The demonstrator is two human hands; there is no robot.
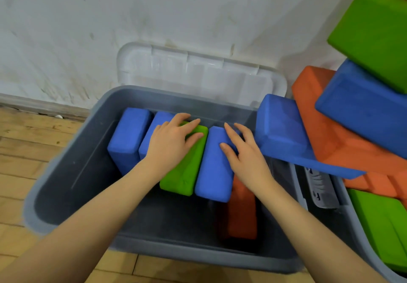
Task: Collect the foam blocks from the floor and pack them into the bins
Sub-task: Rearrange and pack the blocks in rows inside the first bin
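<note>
foam blocks (pixel 214 163) in grey bin (pixel 66 172), hands (pixel 171 141) flat on top

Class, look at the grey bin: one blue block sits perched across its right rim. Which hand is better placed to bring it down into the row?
The right hand. It rests on the blue block in the row, directly beside the perched blue block; the left hand lies on the green block, farther away.

No readable text anywhere: foam blocks (pixel 215 163), grey bin (pixel 72 172) and clear lid (pixel 198 71) all show no legible labels, brands or numbers.
</note>
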